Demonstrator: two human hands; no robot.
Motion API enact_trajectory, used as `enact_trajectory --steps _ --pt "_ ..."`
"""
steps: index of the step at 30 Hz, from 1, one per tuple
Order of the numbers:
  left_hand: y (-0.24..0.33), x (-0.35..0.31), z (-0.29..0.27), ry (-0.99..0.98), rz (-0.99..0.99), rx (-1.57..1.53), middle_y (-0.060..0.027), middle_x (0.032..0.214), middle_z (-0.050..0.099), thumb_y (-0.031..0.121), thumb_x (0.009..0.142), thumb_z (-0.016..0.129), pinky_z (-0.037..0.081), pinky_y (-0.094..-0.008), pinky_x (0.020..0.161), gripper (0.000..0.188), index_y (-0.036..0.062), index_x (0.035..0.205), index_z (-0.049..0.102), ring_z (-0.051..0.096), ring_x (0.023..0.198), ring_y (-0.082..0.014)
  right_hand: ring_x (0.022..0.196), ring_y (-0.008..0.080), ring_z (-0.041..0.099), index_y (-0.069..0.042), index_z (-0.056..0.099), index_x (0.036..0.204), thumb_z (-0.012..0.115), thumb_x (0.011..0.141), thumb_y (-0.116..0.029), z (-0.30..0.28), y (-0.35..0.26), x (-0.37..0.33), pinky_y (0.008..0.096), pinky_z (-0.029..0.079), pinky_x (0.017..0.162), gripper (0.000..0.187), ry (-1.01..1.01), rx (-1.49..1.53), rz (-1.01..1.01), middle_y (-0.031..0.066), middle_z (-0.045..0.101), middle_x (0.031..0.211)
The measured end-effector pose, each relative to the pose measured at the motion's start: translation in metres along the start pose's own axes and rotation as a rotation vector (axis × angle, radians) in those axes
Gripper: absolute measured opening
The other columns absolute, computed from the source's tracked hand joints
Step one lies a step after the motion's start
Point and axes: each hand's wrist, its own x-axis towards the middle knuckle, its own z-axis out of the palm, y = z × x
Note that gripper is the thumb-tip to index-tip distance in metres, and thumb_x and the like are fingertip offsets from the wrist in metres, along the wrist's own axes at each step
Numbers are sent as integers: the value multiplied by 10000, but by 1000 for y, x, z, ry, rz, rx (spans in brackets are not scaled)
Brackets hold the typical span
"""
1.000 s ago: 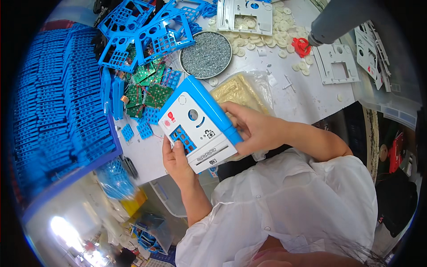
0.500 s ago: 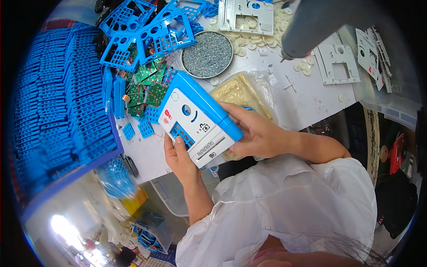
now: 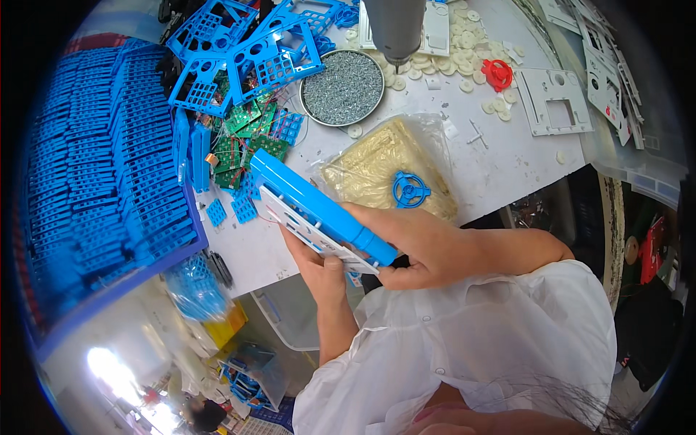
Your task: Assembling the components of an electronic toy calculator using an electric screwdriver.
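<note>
Between my two hands is a blue and white plastic device housing, tilted so its blue shell [image 3: 312,199] faces up and its white panel [image 3: 308,230] shows at a steep slant. A gap shows between panel and shell along part of the edge. My left hand [image 3: 322,275] is closed on the panel's lower side, thumb on top. My right hand [image 3: 420,243] is closed round the right end of the blue shell. Just beyond the housing, a blue spoked ring [image 3: 411,190] lies on a yellowish package [image 3: 366,163] in clear plastic.
A grey powered screwdriver [image 3: 395,32] hangs over the table's far side. Near it are a round dish [image 3: 342,125] of screws, white discs [image 3: 464,43], a red ring [image 3: 497,75] and a white panel [image 3: 554,101]. Blue frames [image 3: 275,61], green circuit boards [image 3: 232,156] and stacked blue parts [image 3: 80,174] stand left.
The housing has been tipped, so its white face is now nearly edge-on. The screwdriver has swung left, uncovering the red ring. The blue spoked ring has come into fuller view.
</note>
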Motion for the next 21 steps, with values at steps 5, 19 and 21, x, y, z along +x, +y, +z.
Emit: enact_trajectory --steps 5,19,21 --pt "-1 -1 -2 54 -15 3 -139 1492 463 747 649 846 460 -366 1081 1389 -36 1593 194 514 1337 -229 944 386 671 -19 273 1573 629 829 -63 6 10 1 422 541 792 826 81 -1 -128 260 635 1142" --pt "20 -5 -12 245 -51 -17 -173 1468 459 577 808 787 453 -456 1110 1196 21 1634 124 509 1335 -322 1174 294 666 -23 593 1329 642 870 50 -26 21 -8 379 530 974 468 129 26 20 158 672 1251" --pt "20 4 -38 81 -77 -181 -151 1327 549 745 926 502 507 -489 1064 1036 30 1619 215 583 1232 -338 1139 328 687 -17 708 1083 684 815 56 -45 27 -9 379 555 947 279 200 -167 -222 145 722 1162"
